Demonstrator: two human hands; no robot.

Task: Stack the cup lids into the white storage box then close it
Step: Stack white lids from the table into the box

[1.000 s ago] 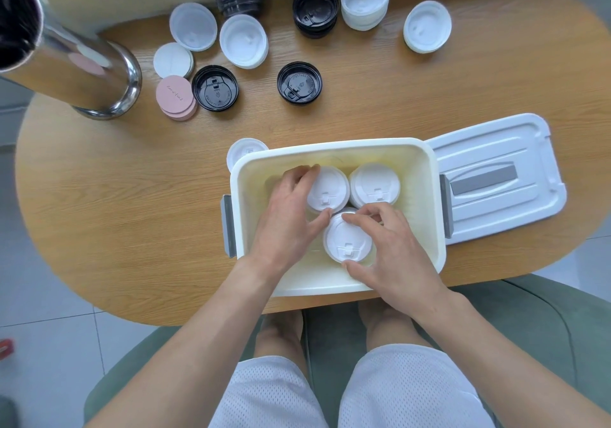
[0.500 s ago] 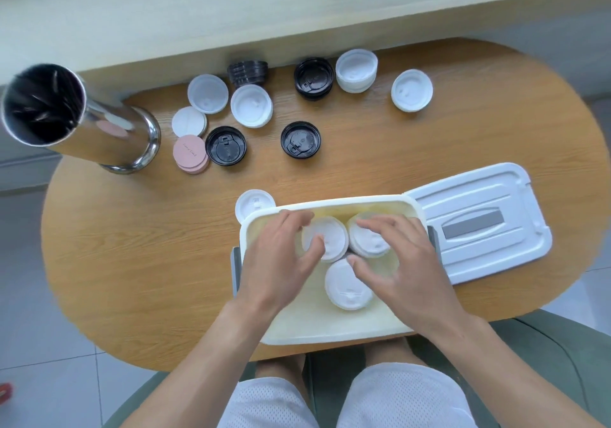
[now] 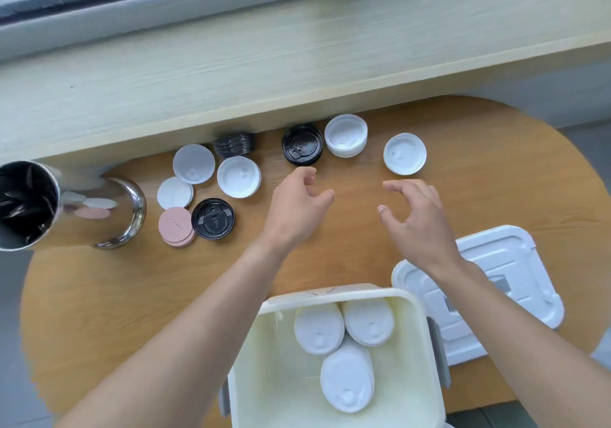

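Wood-grain oval counter (image 3: 99,295) w/ a pale board wall behind it; both hands are out over its middle, holding nothing. Left hand (image 3: 294,209) has fingers loosely curled, thumb apart, empty; right hand (image 3: 418,219) is spread w/ fingers bent like a claw, also empty.

Just beyond the left fingertips sits a black plastic sip-lid stack (image 3: 302,145); right beside that, between the two hands' lines of reach, a deep stack of white domed plastic lids (image 3: 346,135); just past the right fingertips lies a single white lid (image 3: 405,154). Left of the left hand: two more white lids (image 3: 238,177) (image 3: 193,164), a ribbed black stack (image 3: 234,144), a flat white disc pile (image 3: 175,193), pink round discs (image 3: 176,227), another black lid (image 3: 213,219); far left, a shiny steel cylinder container (image 3: 66,209).

Near the forearms, the cream-white rectangular storage box (image 3: 261,371) is open w/ three white lids on its floor; its white lid panel w/ grey handle (image 3: 515,259) lies under the right wrist, beside the box.

Handling, my guess: lids are v. light, thin, springy plastic; a hard squeeze would likely flex or crack the rim; glossy so prob. a bit slippery; nested stacks may cling together or shed lids if tipped. Best to pinch across the rim w/ thumb opposite fingers, taking stacks low around the bottom lid so they come as one.
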